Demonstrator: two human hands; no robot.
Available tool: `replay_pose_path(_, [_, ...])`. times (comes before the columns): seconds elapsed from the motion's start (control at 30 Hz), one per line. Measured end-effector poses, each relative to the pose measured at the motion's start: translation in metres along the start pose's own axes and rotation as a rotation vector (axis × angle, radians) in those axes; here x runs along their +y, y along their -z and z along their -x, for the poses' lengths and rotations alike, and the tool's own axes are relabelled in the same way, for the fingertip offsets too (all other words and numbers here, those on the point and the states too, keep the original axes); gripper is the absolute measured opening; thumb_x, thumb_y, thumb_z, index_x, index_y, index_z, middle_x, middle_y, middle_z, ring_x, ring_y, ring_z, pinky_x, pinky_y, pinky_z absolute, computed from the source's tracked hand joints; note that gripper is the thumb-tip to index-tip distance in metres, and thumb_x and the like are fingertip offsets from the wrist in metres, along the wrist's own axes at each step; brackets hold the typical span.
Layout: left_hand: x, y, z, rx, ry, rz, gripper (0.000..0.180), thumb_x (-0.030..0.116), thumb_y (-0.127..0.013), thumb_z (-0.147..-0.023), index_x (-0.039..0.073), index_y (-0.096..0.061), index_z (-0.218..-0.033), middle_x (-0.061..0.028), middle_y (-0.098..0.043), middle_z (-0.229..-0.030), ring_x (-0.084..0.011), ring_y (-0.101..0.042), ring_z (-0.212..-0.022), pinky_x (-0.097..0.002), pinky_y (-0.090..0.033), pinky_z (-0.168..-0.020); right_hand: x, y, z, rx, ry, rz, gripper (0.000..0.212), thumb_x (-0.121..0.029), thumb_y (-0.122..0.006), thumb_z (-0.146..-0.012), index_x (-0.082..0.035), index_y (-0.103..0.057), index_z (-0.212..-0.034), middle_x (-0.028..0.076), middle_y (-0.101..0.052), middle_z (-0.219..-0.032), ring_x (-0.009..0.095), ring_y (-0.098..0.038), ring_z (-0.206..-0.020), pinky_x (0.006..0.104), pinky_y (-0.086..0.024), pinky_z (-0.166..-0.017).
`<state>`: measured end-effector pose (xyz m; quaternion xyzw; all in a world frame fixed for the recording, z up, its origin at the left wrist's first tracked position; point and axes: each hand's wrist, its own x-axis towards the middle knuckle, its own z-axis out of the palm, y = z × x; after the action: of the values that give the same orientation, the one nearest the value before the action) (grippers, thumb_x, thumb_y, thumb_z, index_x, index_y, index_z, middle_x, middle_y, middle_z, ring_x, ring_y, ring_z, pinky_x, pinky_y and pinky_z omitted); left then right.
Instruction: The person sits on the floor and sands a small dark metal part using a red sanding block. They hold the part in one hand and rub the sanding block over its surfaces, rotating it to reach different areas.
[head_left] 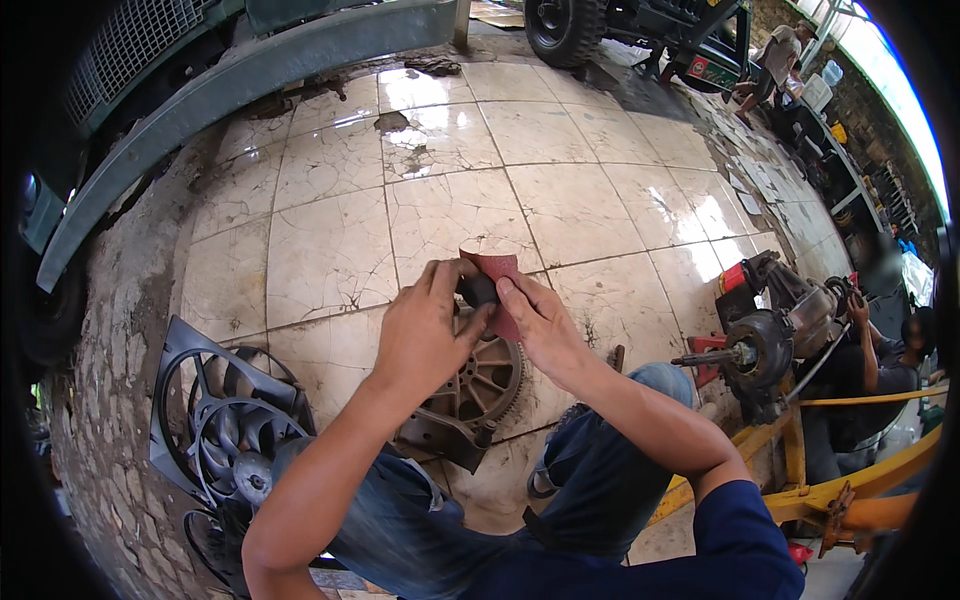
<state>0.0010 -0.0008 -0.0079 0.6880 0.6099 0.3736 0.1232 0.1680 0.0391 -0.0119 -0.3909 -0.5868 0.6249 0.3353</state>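
- The left hand (425, 325) is closed around a small dark part (478, 292), fingers on its far side and thumb beneath; what kind of part it is cannot be told.
- The right hand (535, 325) grips a reddish-brown sheet (497, 266), thumb pressed on it; the sheet curls against the dark part's right side.
- Both hands meet in mid-air in front of the person, above a toothed metal wheel (503, 372) on the floor — the forearms hide some of it.
- A dark metal plate (455, 440) lies just beside the wheel, between the person's jeans-clad legs (610, 450).
- On the left, near the left leg, is a black fan assembly (225, 425) in its frame.
- On the right stands a greasy mechanical assembly (765, 345), its shaft pointing toward the person; a co-worker (890, 375) sits behind it, one hand near it, with a yellow frame (870, 485) nearby.
- Cracked, pale floor tiles (330, 235) stretch ahead — to a grey bumper (250, 95) at upper left and a vehicle's tyre (563, 30) at the top.
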Motion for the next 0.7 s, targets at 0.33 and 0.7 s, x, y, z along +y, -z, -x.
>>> replay_pose_path(0.33, [-0.014,-0.002,-0.003,0.053,0.060,0.196,0.040,0.012,-0.079,-0.084,0.003,-0.056,-0.116,-0.0111,-0.068,-0.103,-0.0213,-0.068,-0.081,-0.0343,-0.054,-0.076,0.005,-0.004,0.000,0.013,0.165,0.052,0.042,-0.026,-0.044,-0.110,-0.001,-0.052,-0.142,0.001,-0.057,-0.084,0.007,-0.048,-0.072,0.0239,-0.042,-0.064])
replay_pose_path(0.7, [-0.007,0.000,-0.001,0.014,-0.037,0.109,0.042,0.014,-0.079,-0.083,0.004,-0.056,-0.116,-0.0119,-0.067,-0.104,-0.0251,-0.068,-0.081,-0.0379,-0.054,-0.074,-0.006,0.004,0.006,-0.044,0.123,0.113,0.041,-0.024,-0.044,-0.109,-0.002,-0.052,-0.143,0.011,-0.064,-0.091,0.013,-0.056,-0.079,0.0286,-0.048,-0.075])
